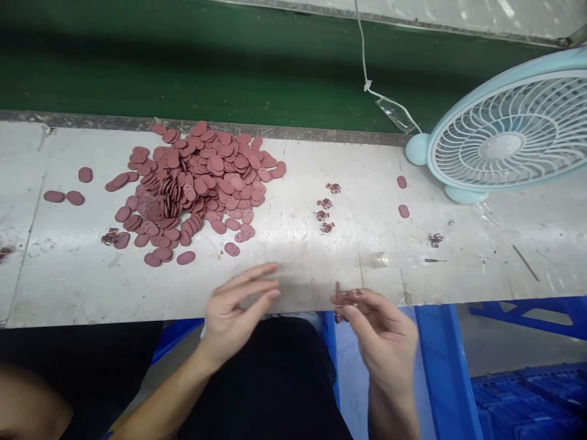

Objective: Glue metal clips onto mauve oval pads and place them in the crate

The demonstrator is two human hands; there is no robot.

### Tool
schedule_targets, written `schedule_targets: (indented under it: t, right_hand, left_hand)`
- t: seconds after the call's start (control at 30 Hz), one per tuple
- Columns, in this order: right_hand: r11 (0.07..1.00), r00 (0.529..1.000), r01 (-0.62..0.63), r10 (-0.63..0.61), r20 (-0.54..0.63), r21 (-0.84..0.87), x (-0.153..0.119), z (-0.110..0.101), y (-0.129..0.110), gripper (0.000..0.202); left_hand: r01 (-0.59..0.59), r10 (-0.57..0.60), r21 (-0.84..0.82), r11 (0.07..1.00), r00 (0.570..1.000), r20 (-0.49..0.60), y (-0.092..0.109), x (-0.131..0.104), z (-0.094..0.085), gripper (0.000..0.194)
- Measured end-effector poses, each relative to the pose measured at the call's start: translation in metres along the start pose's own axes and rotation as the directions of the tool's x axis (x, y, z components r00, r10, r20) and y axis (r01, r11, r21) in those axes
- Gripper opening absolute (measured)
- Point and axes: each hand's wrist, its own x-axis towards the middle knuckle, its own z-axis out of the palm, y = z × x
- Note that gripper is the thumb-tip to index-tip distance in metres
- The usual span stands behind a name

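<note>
My left hand (238, 311) is over the table's front edge, fingers stretched out and apart, with nothing in them. To its right, my right hand (385, 336) pinches a small reddish-brown piece (342, 297) between thumb and fingers; its exact kind is too small and blurred to tell. Beyond the left hand lies a big heap of flat oval reddish-brown pieces (215, 164), some with small holes. Several small dark red and whitish figure-like pieces (323, 215) lie in a rough column past the gap between my hands.
A light blue fan (502, 146) stands at the right, its cord (364, 46) running up the green panel (275, 79). A clear bottle with a thin needle tip (403, 260) lies beyond my right hand. Blue crates (452, 373) are below the edge. Another person's arm (30, 403) shows lower left.
</note>
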Motion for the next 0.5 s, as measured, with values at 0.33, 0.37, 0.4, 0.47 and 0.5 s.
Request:
schedule_targets:
  t: [0.33, 0.37, 0.4, 0.47, 0.5]
  right_hand:
    - [0.945, 0.836, 0.050, -0.217, -0.504, -0.324, -0.032, -0.147, 0.097, 0.010]
    - [0.939, 0.849, 0.009, -0.188, -0.494, -0.342, -0.037, -0.157, 0.111, 0.009]
    - [0.932, 0.863, -0.029, -0.158, -0.480, -0.360, -0.042, -0.165, 0.125, 0.010]
    - [0.916, 0.887, -0.087, -0.107, -0.450, -0.391, -0.050, -0.176, 0.154, 0.013]
    - [0.909, 0.896, -0.109, -0.086, -0.436, -0.403, -0.053, -0.179, 0.168, 0.015]
  left_hand:
    - [0.077, -0.120, 0.815, 0.574, 0.993, -0.009, -0.018, 0.047, -0.057, 0.018]
    - [0.124, -0.182, 0.817, 0.563, 0.983, -0.024, -0.017, 0.050, -0.057, 0.019]
    - [0.159, -0.224, 0.819, 0.551, 0.974, -0.039, -0.016, 0.052, -0.056, 0.020]
    - [0.176, -0.241, 0.824, 0.538, 0.969, -0.049, -0.014, 0.055, -0.053, 0.025]
    - [0.162, -0.221, 0.829, 0.535, 0.974, -0.048, -0.012, 0.056, -0.051, 0.027]
